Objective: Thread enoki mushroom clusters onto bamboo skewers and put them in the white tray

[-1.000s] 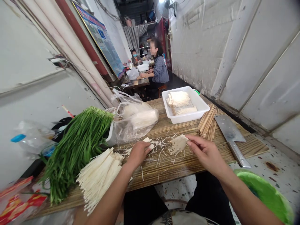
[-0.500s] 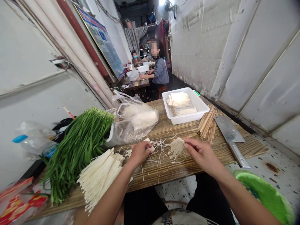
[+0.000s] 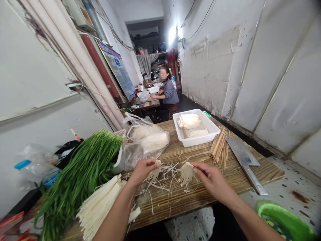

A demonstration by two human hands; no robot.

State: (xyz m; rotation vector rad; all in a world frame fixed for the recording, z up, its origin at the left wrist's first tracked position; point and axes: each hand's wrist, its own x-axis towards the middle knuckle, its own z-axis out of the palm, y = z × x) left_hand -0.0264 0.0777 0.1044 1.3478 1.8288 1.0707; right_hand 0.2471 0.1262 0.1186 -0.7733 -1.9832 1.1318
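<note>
My left hand point(image 3: 141, 170) is closed on a small tuft of pale enoki mushroom strands point(image 3: 154, 174), lifted just above the bamboo table point(image 3: 190, 197). My right hand point(image 3: 212, 180) pinches a flat fan-shaped bunch of enoki point(image 3: 186, 173) by its right end. Loose strands point(image 3: 170, 177) lie scattered between the two hands. A large pile of trimmed enoki point(image 3: 100, 204) lies at the near left. Bamboo skewers point(image 3: 220, 146) lie to the right of a white tray point(image 3: 208, 124) holding skewered bunches.
A heap of green chives point(image 3: 77, 177) lies on the left. A clear plastic bag point(image 3: 145, 140) of enoki sits behind my hands. A cleaver point(image 3: 244, 160) rests at the right. A green basin point(image 3: 286, 221) stands on the floor. Two people sit at a far table point(image 3: 146, 104).
The view has tilted upward. My left hand has lifted a tuft of strands off the table, and my right hand has drawn its bunch slightly left toward it.
</note>
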